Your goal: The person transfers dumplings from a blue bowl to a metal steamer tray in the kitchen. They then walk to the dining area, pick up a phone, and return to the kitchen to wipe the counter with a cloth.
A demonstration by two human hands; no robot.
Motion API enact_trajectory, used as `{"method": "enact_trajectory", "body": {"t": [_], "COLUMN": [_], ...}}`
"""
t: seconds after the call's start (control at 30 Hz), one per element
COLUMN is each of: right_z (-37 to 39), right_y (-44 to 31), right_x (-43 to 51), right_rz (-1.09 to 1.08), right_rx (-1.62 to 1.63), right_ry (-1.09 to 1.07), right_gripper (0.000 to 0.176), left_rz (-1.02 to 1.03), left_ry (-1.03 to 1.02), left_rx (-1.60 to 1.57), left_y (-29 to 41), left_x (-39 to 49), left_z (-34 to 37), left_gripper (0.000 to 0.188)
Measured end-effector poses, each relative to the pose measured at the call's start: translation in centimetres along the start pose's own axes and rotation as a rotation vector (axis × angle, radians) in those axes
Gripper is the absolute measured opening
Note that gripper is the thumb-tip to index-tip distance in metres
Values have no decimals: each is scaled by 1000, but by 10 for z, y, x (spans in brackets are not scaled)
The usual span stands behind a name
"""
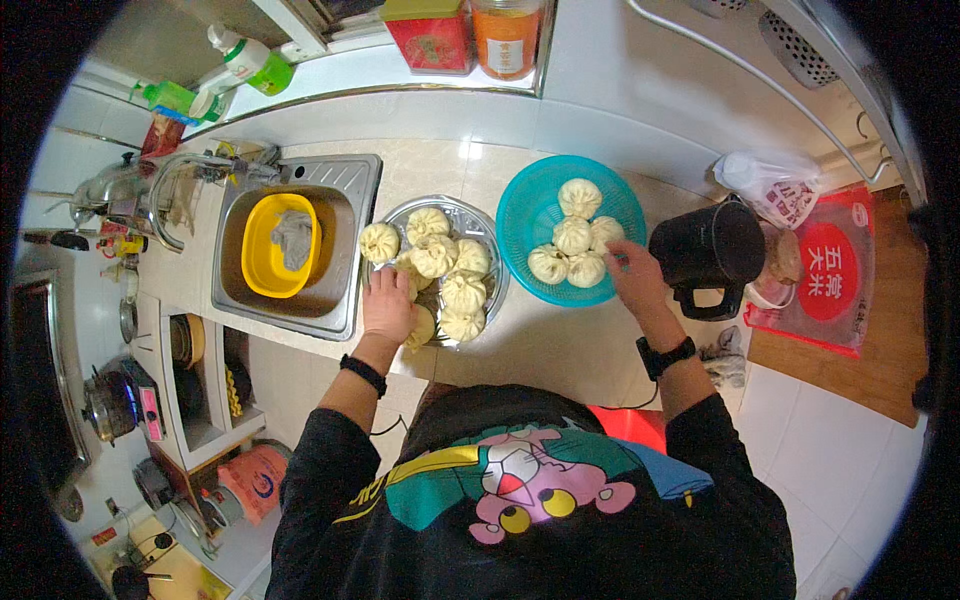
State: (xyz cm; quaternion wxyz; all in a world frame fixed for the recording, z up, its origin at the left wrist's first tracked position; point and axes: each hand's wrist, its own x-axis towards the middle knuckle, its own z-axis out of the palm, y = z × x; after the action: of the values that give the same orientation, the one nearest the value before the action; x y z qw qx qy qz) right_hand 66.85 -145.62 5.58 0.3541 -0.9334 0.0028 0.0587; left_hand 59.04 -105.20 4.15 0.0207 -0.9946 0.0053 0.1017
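Several pleated steamed buns (433, 256) are heaped on a round metal tray (491, 281), one overhanging its left rim. My left hand (388, 306) lies over the tray's left side, its fingers against the buns there. Whether it grips one is hidden by the hand itself. To the right, a teal plastic colander (521, 217) holds several more buns (573, 235), grouped towards its middle and front. My right hand (636, 277) reaches over the colander's right rim. Its fingertips are at the rightmost bun (607, 234); I cannot tell if they hold it.
Left of the tray, a steel sink (334, 300) contains a yellow basin (253, 281) with a grey cloth (292, 238). A black jug-like appliance (709, 244) stands close to my right hand. Behind are a windowsill (337, 75) with bottles and a red tin (429, 37).
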Motion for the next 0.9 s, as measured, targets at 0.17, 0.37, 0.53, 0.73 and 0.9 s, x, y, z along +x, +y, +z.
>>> {"method": "enact_trajectory", "body": {"t": [0.17,0.37,0.53,0.73,0.9], "right_z": [8,37,57,60,54], "right_y": [-20,-30,-28,-40,-45], "right_x": [17,33,45,61,82], "right_rz": [-428,-866,-994,-931,-534], "right_rx": [-132,-452,-596,-625,-50], "right_ry": [-266,-342,-393,-657,-608], "right_gripper": [40,49,47,55,62], "left_rz": [191,151,89,-44,-97], "left_ry": [-56,50,196,242,226], "left_rx": [-110,-322,-473,-566,-600], "left_y": [-11,-1,10,11,7], "left_x": [1,-11,-38,-73,-89], "left_z": [-10,-23,-34,-40,-41], "left_gripper": [55,50,46,45,45]}}
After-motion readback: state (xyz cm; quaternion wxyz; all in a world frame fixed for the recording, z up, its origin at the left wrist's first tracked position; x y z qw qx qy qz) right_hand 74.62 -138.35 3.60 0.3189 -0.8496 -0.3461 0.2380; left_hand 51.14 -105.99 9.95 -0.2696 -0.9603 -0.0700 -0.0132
